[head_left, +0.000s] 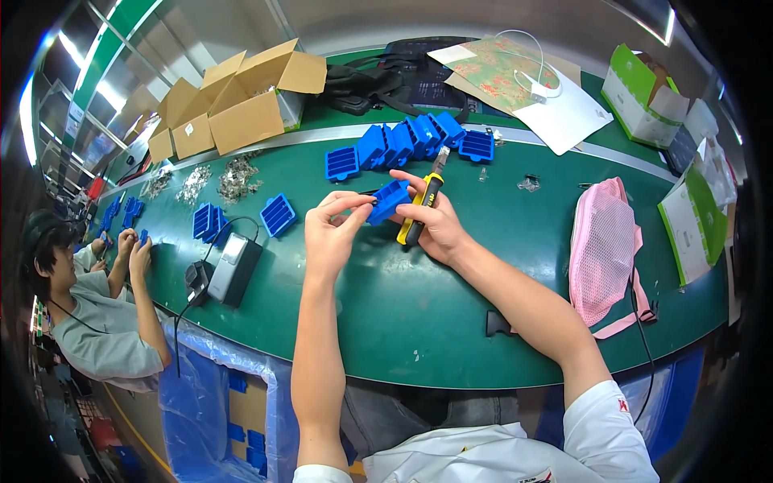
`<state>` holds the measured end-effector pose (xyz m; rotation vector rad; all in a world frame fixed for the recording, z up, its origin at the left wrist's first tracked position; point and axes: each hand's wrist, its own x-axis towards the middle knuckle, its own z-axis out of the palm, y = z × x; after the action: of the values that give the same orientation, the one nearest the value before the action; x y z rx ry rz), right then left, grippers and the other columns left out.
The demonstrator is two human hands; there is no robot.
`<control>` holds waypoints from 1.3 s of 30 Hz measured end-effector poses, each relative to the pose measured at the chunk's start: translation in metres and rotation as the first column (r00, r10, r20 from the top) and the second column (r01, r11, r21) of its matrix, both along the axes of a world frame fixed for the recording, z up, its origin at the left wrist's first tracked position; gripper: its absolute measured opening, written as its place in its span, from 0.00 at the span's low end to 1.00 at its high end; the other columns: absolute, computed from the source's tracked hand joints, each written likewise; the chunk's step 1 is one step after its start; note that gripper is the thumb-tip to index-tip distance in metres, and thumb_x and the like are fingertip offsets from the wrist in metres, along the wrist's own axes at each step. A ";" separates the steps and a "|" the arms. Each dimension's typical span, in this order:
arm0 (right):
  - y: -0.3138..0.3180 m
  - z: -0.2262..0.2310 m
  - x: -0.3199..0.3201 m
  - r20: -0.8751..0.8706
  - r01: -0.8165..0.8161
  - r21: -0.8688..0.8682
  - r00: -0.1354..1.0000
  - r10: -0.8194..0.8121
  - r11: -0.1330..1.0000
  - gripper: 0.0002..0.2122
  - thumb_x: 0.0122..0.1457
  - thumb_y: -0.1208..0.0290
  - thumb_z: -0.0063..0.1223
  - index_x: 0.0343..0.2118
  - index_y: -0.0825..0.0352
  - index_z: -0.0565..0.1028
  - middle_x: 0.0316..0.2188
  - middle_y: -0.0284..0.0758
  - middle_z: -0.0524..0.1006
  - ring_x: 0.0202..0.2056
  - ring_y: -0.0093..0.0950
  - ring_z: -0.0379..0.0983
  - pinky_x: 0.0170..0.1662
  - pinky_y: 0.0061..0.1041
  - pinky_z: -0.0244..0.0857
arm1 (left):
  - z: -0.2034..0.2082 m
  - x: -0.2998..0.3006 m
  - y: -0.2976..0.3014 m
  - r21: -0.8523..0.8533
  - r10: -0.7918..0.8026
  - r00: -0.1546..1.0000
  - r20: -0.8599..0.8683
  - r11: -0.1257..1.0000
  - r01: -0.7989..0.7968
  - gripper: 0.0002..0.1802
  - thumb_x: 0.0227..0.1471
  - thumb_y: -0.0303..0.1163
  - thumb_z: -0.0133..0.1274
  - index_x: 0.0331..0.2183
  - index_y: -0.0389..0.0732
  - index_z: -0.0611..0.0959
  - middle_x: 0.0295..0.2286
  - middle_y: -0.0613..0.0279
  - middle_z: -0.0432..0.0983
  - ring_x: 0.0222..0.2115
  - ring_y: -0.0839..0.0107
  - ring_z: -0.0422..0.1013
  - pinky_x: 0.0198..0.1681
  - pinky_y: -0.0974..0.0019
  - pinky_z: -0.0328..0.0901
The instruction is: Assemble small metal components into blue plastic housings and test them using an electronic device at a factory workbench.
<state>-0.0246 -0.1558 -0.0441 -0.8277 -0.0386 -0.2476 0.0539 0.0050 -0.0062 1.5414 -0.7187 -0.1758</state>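
Note:
Over the near middle of the table, a small blue plastic box (390,200) with open compartments is held between both hands. My left hand (334,229) pinches at its left end, where a small dark bit shows by the fingertips; I cannot make out what it is. The fingers of my right hand (439,225) support the box's right side. That same hand also grips yellow-and-black pliers (427,203), their metal jaws pointing up and away. Beyond my hands stands a row of similar blue boxes (403,143); another one (278,215) lies to the left.
Small metal pieces (238,179) lie in piles at far left, before open cardboard boxes (245,113). A grey power bank (235,270) with a cable sits left. A pink mesh bag (602,249) and green-white cartons (694,217) are at right. A co-worker (105,314) handles blue parts.

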 end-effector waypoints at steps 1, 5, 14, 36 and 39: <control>0.000 0.000 0.000 0.001 0.001 0.000 1.000 -0.001 1.000 0.28 0.51 0.82 0.51 0.58 0.66 0.62 0.39 0.33 0.71 0.44 0.26 0.72 0.54 0.32 0.65 | 0.001 -0.001 0.000 0.012 -0.004 1.000 0.007 1.000 0.004 0.08 0.48 0.21 0.56 0.34 0.34 0.84 0.31 0.63 0.76 0.29 0.79 0.71 0.30 0.78 0.64; 0.000 0.003 -0.002 -0.012 0.002 -0.018 1.000 -0.002 1.000 0.28 0.50 0.82 0.52 0.57 0.66 0.63 0.39 0.33 0.71 0.43 0.25 0.72 0.52 0.30 0.66 | 0.005 -0.005 -0.002 -0.008 -0.047 0.997 0.060 0.999 0.047 0.08 0.49 0.20 0.54 0.33 0.34 0.85 0.30 0.63 0.75 0.28 0.78 0.71 0.31 0.76 0.65; -0.001 0.003 -0.002 -0.022 0.018 -0.014 1.000 -0.018 1.000 0.27 0.50 0.82 0.52 0.56 0.66 0.64 0.38 0.33 0.71 0.42 0.25 0.72 0.52 0.30 0.67 | 0.003 -0.006 -0.004 0.065 0.030 0.977 0.211 0.997 -0.044 0.08 0.48 0.20 0.53 0.33 0.35 0.84 0.26 0.61 0.74 0.27 0.75 0.71 0.31 0.75 0.66; 0.001 0.000 0.001 -0.011 0.002 -0.042 1.000 -0.002 0.999 0.21 0.53 0.80 0.52 0.52 0.67 0.67 0.37 0.32 0.70 0.41 0.23 0.72 0.50 0.29 0.69 | 0.005 -0.007 -0.004 0.077 0.030 0.976 0.216 0.996 -0.048 0.07 0.47 0.21 0.54 0.31 0.34 0.83 0.27 0.60 0.77 0.26 0.75 0.73 0.29 0.75 0.65; 0.002 0.003 -0.001 -0.006 0.001 -0.097 1.000 -0.001 0.995 0.21 0.53 0.80 0.53 0.52 0.68 0.67 0.37 0.32 0.69 0.41 0.23 0.72 0.50 0.29 0.69 | 0.002 -0.003 0.000 0.115 -0.011 0.994 0.107 0.993 -0.001 0.07 0.47 0.21 0.54 0.32 0.32 0.83 0.28 0.60 0.77 0.27 0.75 0.73 0.30 0.75 0.66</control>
<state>-0.0259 -0.1539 -0.0413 -0.9253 -0.0446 -0.2457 0.0507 0.0047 -0.0044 1.6686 -0.8092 -0.1405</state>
